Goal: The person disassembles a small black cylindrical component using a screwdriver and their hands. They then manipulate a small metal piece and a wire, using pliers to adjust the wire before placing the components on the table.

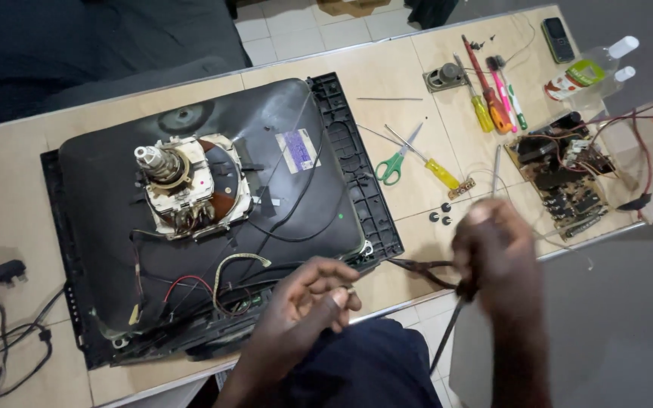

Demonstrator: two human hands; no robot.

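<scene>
The left hand (307, 295) pinches a small part — too small to identify — at the counter's (9, 189) near edge, beside the picture tube's (205, 196) corner. The right hand (493, 253), blurred, clenches dark pliers (425, 270) just past that edge — jaws pointing at the tube.

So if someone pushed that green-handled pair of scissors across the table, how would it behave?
The scissors lie flat on the smooth tiled table, so they would probably slide, not roll. They look stiff and light. The blades are slightly open, so they might pivot, and could nudge the yellow-handled screwdriver lying close beside them.
</scene>
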